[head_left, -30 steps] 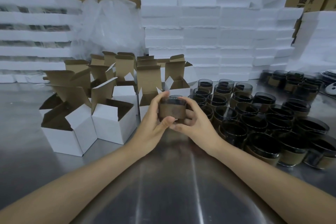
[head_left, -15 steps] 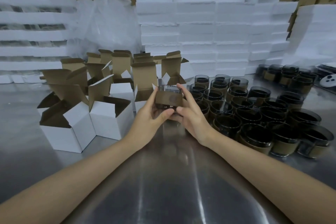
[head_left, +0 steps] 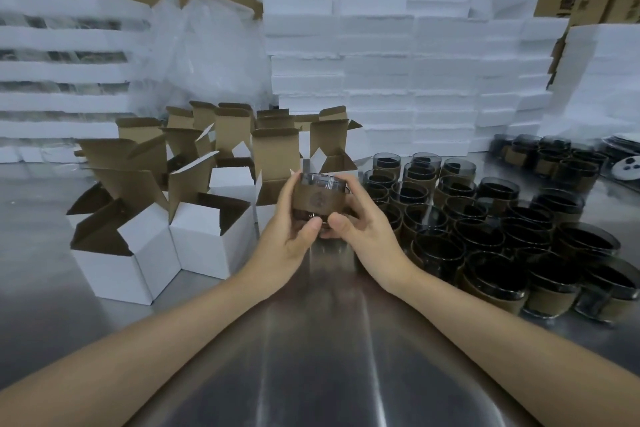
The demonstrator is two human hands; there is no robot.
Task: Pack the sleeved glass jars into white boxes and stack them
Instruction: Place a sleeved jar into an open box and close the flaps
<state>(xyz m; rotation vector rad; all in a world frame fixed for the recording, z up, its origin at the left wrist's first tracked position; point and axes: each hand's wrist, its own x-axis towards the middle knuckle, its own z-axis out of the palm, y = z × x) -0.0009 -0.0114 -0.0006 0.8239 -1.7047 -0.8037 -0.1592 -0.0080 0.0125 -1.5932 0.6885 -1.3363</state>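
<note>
Hands — left hand (head_left: pixel 281 238) & right hand (head_left: pixel 364 231) — grip sleeved jar (head_left: pixel 318 199) upright.

Both hands — left hand (head_left: pixel 289 239) and right hand (head_left: pixel 363 232) — grip a sleeved jar (head_left: pixel 318 198) above a steel surface (head_left: pixel 322 357), open white boxes (head_left: pixel 194 229) to the left, more jars (head_left: pixel 491 239) massed right — foam slabs (head_left: pixel 398 80) stacked behind.

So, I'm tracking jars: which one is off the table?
The jar held up between the left hand and right hand; the other jars stand on the table.
</note>
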